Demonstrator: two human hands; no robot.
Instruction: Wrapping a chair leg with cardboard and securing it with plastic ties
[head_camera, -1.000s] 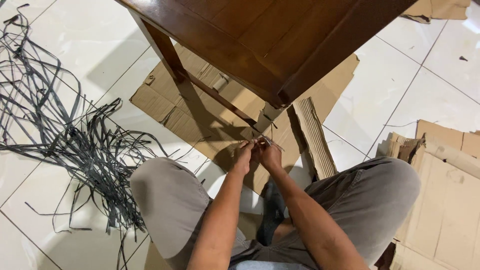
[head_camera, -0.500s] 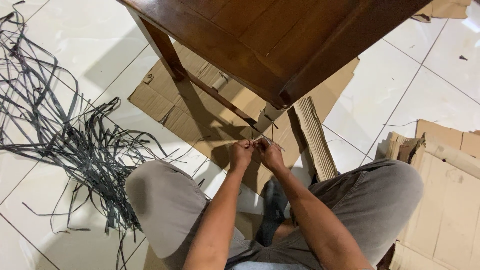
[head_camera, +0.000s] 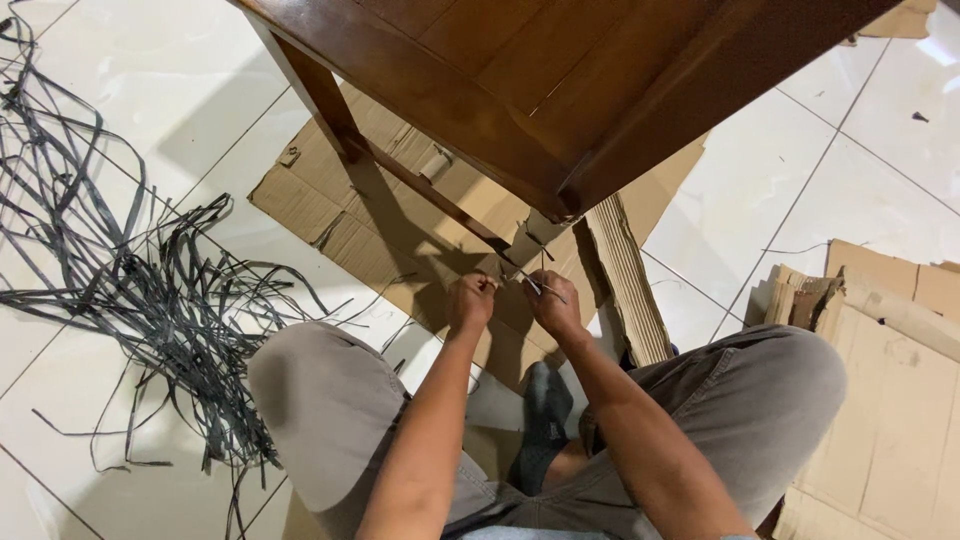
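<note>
Setting: an indoor room, most likely a home or a small furniture workspace where goods get unpacked. You sit on a floor of large glossy white tiles (head_camera: 150, 80) with thin dark grout lines. A dark brown wooden furniture piece (head_camera: 560, 80) with slim legs stands over flattened cardboard sheets (head_camera: 380, 220) at the far middle. More torn cardboard (head_camera: 890, 380) is stacked at the near right. A loose tangle of black plastic packing straps (head_camera: 130, 280) sprawls across the tiles on the left. Light glares off the tiles. No workbench, shelving or machinery is in view.
</note>
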